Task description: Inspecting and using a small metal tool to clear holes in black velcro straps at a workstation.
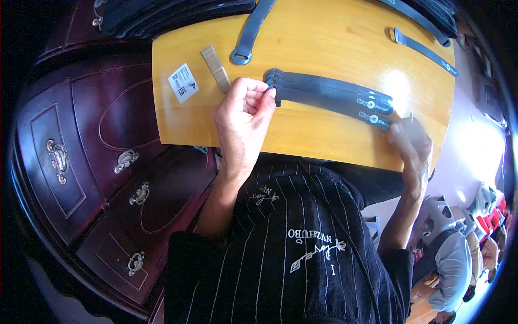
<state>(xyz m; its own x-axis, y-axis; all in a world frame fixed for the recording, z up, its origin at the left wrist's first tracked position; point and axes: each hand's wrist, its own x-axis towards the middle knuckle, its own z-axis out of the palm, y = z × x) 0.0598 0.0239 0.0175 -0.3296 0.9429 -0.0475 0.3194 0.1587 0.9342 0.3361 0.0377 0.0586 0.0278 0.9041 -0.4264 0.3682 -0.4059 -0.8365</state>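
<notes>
A dark grey strap [324, 107] with white print is stretched lengthwise between my two hands over the wooden table. My left hand [242, 116] pinches its left end between thumb and fingertips. At the other end my right hand [413, 141], slightly blurred, closes its thumb and fingers on the printed tip. Directly beyond this strap lie several like straps [329, 82], overlapped side by side with their looped ends together at the left. The fingertips of my left hand touch or nearly touch those looped ends.
A single strap with a slotted end [249, 38] lies farther back, and another strap [426, 52] at the right. Left are a brown strip [216, 67] and a white printed label [183, 82]. Dark piles [178, 16] stand at the back. Dark cabinets [81, 146] flank the table; people sit at right.
</notes>
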